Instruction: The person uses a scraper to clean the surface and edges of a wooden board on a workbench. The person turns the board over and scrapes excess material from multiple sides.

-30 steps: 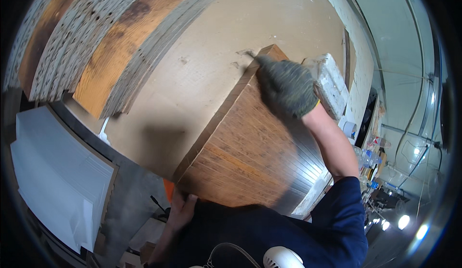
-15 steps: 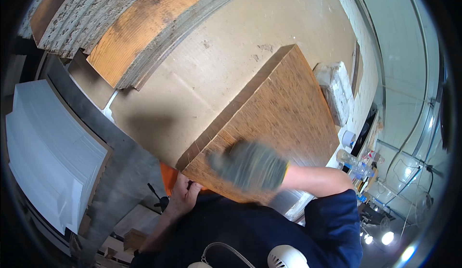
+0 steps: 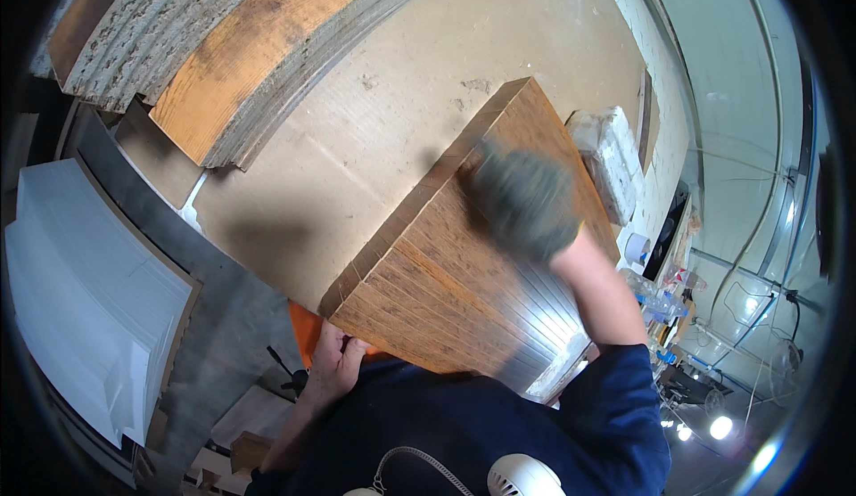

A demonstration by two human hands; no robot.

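Two hands work our wood-grain board stack (image 3: 464,291) on the cardboard sheet (image 3: 357,139): bare left hand (image 3: 334,367) gripping its near edge, gloved right hand (image 3: 524,202) pressing flat on top, apparently steadying it, calling next for firm, even support.

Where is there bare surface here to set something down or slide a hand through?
The widest bare patch is the tan cardboard-like sheet, between the stack of rough chipboard panels and the brown wood-grain slab. The slab's top carries the grey-gloved right hand; the bare left hand grips its near edge. Right of the slab, by the white foam block, it is crowded.
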